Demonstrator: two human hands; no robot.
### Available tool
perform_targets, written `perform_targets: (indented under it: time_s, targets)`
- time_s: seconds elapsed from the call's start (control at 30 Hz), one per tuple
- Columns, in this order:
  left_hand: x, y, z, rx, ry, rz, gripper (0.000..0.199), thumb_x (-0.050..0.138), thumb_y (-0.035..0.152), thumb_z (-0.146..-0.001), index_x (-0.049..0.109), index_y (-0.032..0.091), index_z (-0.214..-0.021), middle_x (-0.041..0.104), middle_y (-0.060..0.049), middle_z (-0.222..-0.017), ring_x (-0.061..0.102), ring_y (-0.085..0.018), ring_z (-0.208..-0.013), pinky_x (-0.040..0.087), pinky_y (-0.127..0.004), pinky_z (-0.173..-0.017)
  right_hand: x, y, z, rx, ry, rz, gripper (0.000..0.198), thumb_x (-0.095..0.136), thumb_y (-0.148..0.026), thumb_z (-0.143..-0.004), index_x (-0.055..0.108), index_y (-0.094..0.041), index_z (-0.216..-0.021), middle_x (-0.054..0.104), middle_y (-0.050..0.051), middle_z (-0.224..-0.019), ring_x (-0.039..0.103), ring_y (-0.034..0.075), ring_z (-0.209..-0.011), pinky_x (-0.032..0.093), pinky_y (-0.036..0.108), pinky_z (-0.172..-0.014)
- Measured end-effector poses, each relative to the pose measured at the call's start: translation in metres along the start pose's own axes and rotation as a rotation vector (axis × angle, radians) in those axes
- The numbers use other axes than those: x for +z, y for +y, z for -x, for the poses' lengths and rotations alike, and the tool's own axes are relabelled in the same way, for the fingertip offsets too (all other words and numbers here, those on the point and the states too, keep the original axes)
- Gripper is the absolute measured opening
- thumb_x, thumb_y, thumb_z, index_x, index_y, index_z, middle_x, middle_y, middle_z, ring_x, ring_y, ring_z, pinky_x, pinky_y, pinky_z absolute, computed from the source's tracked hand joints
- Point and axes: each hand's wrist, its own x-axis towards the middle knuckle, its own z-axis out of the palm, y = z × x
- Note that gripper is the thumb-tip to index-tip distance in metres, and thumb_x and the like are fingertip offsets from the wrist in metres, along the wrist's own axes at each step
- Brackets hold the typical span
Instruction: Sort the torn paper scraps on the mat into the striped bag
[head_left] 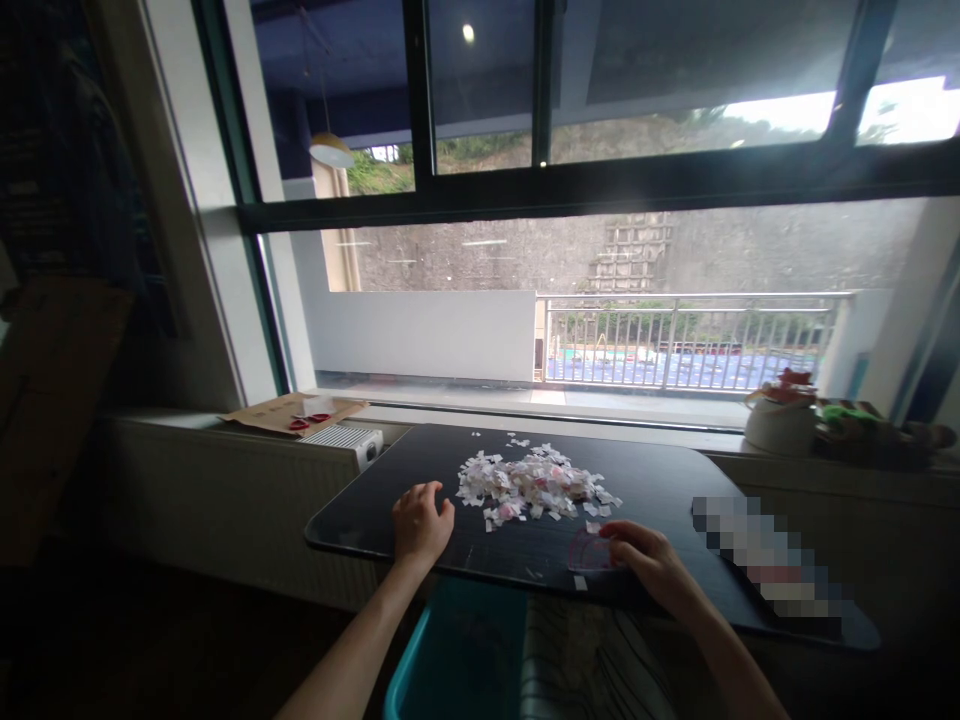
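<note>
A loose pile of small white paper pieces (536,482), a few tinged pink, lies on the dark table (660,480). To the left of the pile, my left hand (424,522) rests at the table's edge, fingers loosely bent, thumb apart, nothing visible in it. At the near right, my right hand (649,560) has its thumb and fingers closed at the side of a thin, see-through piece with pink lines (589,552), whose exact kind I cannot make out. A single paper square (580,583) lies just in front of that piece.
Below the table's near edge stands a teal bin (409,665), beside striped cloth (562,660). A blurred-out object (772,560) lies on the table's right. Red-handled scissors (309,422) rest on brown paper (262,415) by the window; a white pot (780,425) stands on the right sill.
</note>
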Motion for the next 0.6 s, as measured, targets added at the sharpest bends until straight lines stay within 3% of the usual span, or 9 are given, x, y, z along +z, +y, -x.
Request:
perform_targets:
  time_s: [0.23, 0.4, 0.6]
  targets:
    - [-0.001, 0.0, 0.0, 0.009, 0.002, 0.002, 0.026, 0.047, 0.021, -0.08, 0.062, 0.017, -0.1, 0.066, -0.011, -0.103, 0.058, -0.027, -0.102, 0.04, -0.044, -0.093, 0.001, 0.008, -0.001, 0.023, 0.013, -0.056, 0.024, 0.055, -0.03, -0.063, 0.071, -0.016, -0.074, 0.059, -0.002, -0.053, 0.053, 0.015, -0.054, 0.042, 0.025, -0.055]
    - [0.001, -0.001, 0.0, 0.005, 0.012, -0.017, 0.025, 0.048, 0.02, -0.079, 0.061, 0.016, -0.1, 0.066, -0.011, -0.104, 0.057, -0.026, -0.102, 0.038, -0.042, -0.094, -0.001, 0.01, -0.002, -0.013, 0.086, -0.074, 0.027, 0.056, -0.03, -0.064, 0.072, -0.015, -0.08, 0.061, -0.001, -0.055, 0.055, 0.016, -0.057, 0.044, 0.027, -0.058]
    - [0.002, -0.001, -0.001, 0.002, 0.014, -0.025, 0.023, 0.049, 0.02, -0.079, 0.061, 0.017, -0.098, 0.065, -0.01, -0.105, 0.057, -0.026, -0.103, 0.038, -0.042, -0.095, -0.001, 0.005, -0.001, 0.014, 0.064, -0.061, 0.024, 0.057, -0.03, -0.063, 0.072, -0.016, -0.074, 0.063, -0.001, -0.057, 0.056, 0.016, -0.056, 0.043, 0.026, -0.056]
